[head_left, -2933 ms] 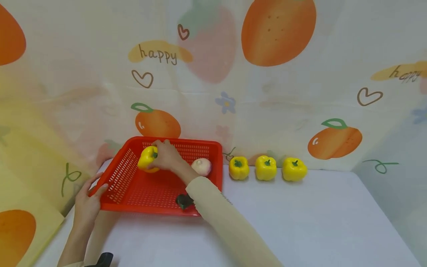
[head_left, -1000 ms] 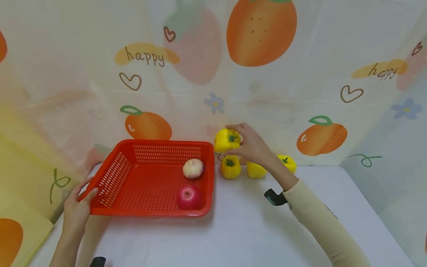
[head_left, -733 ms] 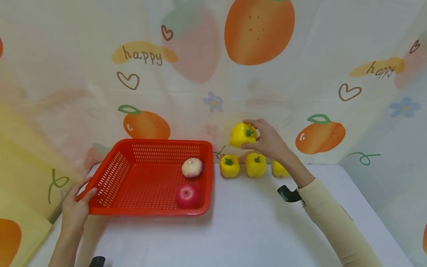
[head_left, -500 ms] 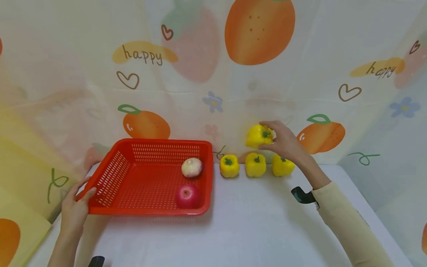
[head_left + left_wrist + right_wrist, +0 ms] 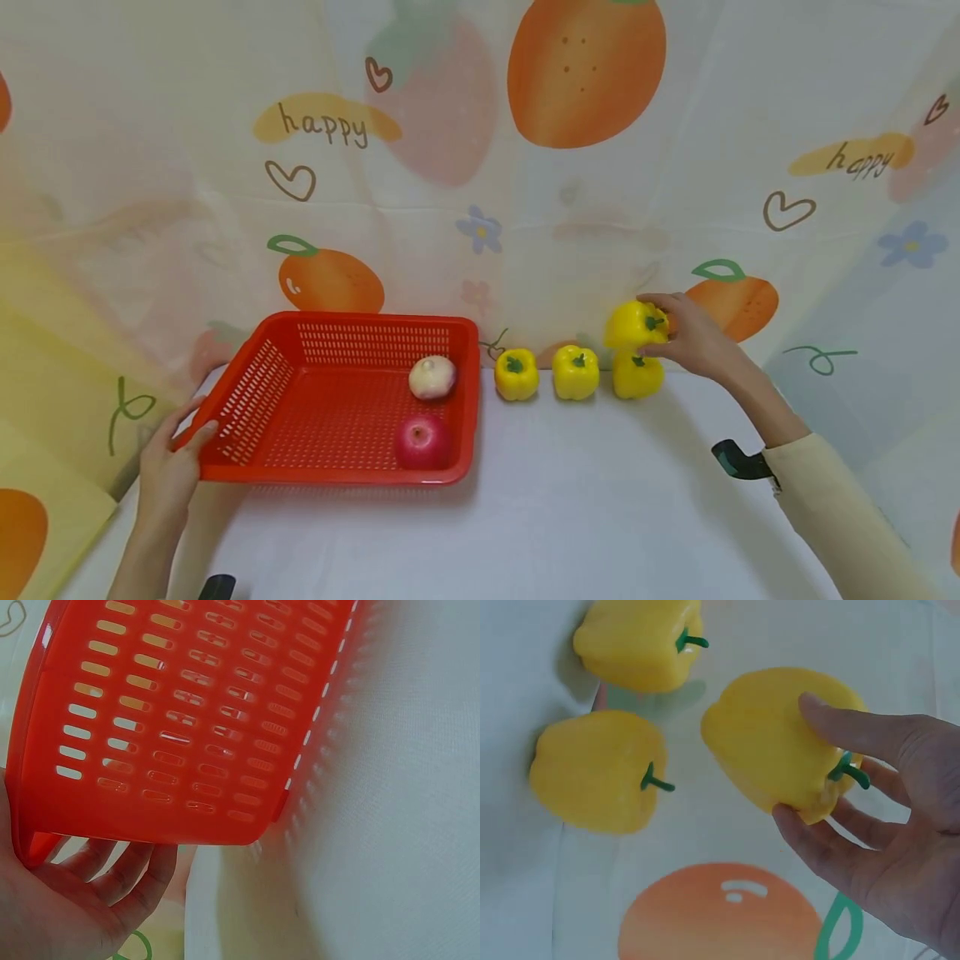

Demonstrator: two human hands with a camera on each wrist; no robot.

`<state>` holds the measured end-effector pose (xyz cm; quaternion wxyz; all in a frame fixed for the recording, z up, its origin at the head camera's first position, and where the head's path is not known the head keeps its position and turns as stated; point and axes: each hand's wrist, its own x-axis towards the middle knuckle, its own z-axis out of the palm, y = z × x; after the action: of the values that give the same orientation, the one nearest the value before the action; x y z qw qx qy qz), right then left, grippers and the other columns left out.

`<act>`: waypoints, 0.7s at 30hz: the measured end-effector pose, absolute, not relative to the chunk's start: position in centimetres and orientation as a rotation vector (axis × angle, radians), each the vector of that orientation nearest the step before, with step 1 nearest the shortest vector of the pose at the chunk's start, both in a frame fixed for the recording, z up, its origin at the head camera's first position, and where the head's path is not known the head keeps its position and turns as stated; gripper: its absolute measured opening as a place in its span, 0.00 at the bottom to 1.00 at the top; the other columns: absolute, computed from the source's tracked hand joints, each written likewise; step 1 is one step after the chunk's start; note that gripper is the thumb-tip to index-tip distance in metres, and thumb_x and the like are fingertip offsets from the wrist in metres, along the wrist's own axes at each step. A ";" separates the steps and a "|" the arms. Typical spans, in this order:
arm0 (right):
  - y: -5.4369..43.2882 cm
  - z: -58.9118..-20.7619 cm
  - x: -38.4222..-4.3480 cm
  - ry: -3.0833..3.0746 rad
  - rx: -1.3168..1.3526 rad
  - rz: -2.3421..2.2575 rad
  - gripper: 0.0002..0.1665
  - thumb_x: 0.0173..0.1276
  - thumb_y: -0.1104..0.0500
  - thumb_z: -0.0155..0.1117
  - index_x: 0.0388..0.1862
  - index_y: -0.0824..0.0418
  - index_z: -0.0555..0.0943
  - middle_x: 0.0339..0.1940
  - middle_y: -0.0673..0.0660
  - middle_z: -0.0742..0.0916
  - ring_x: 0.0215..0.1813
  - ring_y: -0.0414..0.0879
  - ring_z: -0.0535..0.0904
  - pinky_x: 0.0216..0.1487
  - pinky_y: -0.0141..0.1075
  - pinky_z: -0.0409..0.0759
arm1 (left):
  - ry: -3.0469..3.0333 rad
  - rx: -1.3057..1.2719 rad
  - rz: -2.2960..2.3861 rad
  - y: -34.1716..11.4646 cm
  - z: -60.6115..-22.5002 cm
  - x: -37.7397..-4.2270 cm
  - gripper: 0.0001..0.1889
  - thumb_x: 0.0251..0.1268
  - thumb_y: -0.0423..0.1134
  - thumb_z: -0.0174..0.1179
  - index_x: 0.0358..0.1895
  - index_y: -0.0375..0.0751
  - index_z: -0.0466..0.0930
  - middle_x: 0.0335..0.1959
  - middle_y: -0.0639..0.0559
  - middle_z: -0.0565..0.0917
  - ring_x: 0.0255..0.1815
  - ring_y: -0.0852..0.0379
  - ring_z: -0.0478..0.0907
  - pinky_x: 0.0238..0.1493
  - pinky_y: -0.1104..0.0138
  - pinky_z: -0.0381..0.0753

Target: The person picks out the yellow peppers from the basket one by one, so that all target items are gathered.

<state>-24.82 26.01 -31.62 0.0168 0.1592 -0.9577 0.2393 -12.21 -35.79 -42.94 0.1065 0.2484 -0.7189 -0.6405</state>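
My right hand [image 5: 693,337] grips a yellow bell pepper [image 5: 780,739] around its stem end, thumb on one side and fingers on the other. In the head view that pepper overlaps the top of the rightmost pepper [image 5: 637,379] of a row along the back edge. Two more yellow peppers, a middle one [image 5: 575,373] and a left one [image 5: 517,375], stand in the same row. At the left, my left hand [image 5: 171,454] holds the rim of a red plastic basket [image 5: 341,477], its fingers curled under the edge in the left wrist view.
Inside the basket, toward its right side, lie a whitish onion-like bulb [image 5: 432,377] and a pinkish-red apple [image 5: 423,442]. A printed cloth [image 5: 570,183] hangs right behind the row. The white table [image 5: 570,500] extends forward and to the right.
My right hand has lifted the yellow bell pepper out of the basket and carried it right, past the row, to above the rightmost pepper. My left hand stays on the basket rim.
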 end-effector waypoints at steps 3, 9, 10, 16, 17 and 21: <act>27.1 -31.6 -24.5 -2.980 0.486 0.758 0.44 0.59 0.62 0.74 0.71 0.70 0.64 0.67 0.71 0.70 0.64 0.67 0.66 0.63 0.63 0.66 | -2.107 0.720 -1.896 -35.8 -43.0 -12.1 0.28 0.73 0.42 0.55 0.74 0.56 0.63 0.49 0.57 0.69 0.31 0.74 0.76 0.30 0.78 0.79; 30.0 -31.3 -23.9 -2.973 0.431 0.691 0.43 0.57 0.63 0.76 0.68 0.71 0.66 0.65 0.73 0.70 0.61 0.69 0.65 0.62 0.67 0.63 | -2.069 0.717 -1.931 -35.8 -43.1 -11.9 0.27 0.73 0.41 0.55 0.74 0.57 0.64 0.44 0.62 0.70 0.30 0.73 0.77 0.29 0.77 0.79; 30.6 -31.3 -23.9 -2.976 0.419 0.671 0.43 0.56 0.65 0.76 0.68 0.71 0.66 0.65 0.73 0.70 0.60 0.70 0.65 0.61 0.67 0.64 | -2.071 0.726 -1.926 -35.8 -43.1 -11.9 0.27 0.73 0.41 0.55 0.74 0.57 0.64 0.45 0.62 0.70 0.30 0.73 0.76 0.29 0.78 0.79; 33.5 -32.6 -25.0 -3.079 0.408 0.574 0.41 0.51 0.73 0.75 0.64 0.74 0.68 0.60 0.75 0.71 0.56 0.70 0.64 0.60 0.68 0.65 | -2.077 0.721 -1.917 -35.9 -43.1 -12.0 0.27 0.73 0.41 0.55 0.74 0.57 0.64 0.43 0.63 0.70 0.30 0.73 0.77 0.29 0.77 0.79; 33.8 -33.0 -25.2 -3.104 0.421 0.570 0.41 0.50 0.73 0.76 0.63 0.75 0.68 0.59 0.75 0.72 0.55 0.69 0.65 0.60 0.68 0.65 | -2.078 0.720 -1.915 -36.0 -43.1 -12.0 0.27 0.73 0.41 0.55 0.74 0.56 0.64 0.43 0.63 0.70 0.29 0.73 0.77 0.28 0.77 0.79; 34.5 -35.1 -26.1 -3.184 0.457 0.577 0.41 0.49 0.72 0.77 0.62 0.77 0.70 0.57 0.75 0.76 0.54 0.69 0.69 0.59 0.67 0.66 | -2.092 0.724 -1.886 -36.1 -43.0 -12.1 0.27 0.73 0.41 0.55 0.73 0.56 0.65 0.44 0.62 0.70 0.28 0.72 0.76 0.28 0.77 0.79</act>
<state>-26.10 34.47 -35.09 -0.0629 0.1396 -0.9724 0.1762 -12.08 -36.14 -43.01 0.1163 0.2471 -0.7145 -0.6442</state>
